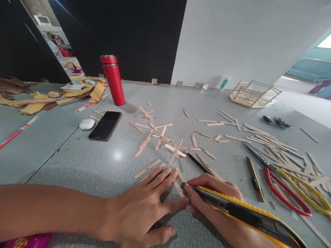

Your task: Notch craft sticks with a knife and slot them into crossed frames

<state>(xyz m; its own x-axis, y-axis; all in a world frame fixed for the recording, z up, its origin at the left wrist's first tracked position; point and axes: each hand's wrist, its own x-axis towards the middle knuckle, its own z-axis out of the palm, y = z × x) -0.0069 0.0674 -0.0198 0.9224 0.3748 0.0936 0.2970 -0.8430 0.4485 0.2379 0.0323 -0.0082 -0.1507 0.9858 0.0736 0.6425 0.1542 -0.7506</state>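
My left hand (147, 205) lies flat with its fingers spread, the forefinger touching a marked wooden craft stick (178, 188). A yellow and black utility knife (232, 205) is gripped in my right hand (219, 193), its tip end pointing at the sticks beside my left fingers. The blade itself cannot be made out. Just beyond the hands are star-shaped pieces of crossed sticks (176, 152). A black pencil (198, 162) lies past my right hand, partly hidden by it. Another marked stick (147, 168) rests beyond my left fingers.
Red-and-yellow-handled scissors (270, 166) and a pile of sticks (284, 151) lie at right. A stick frame (254, 94) stands behind them. A red flask (113, 81), a phone (105, 126) and a white case (87, 124) are at left, near brown scraps (38, 100).
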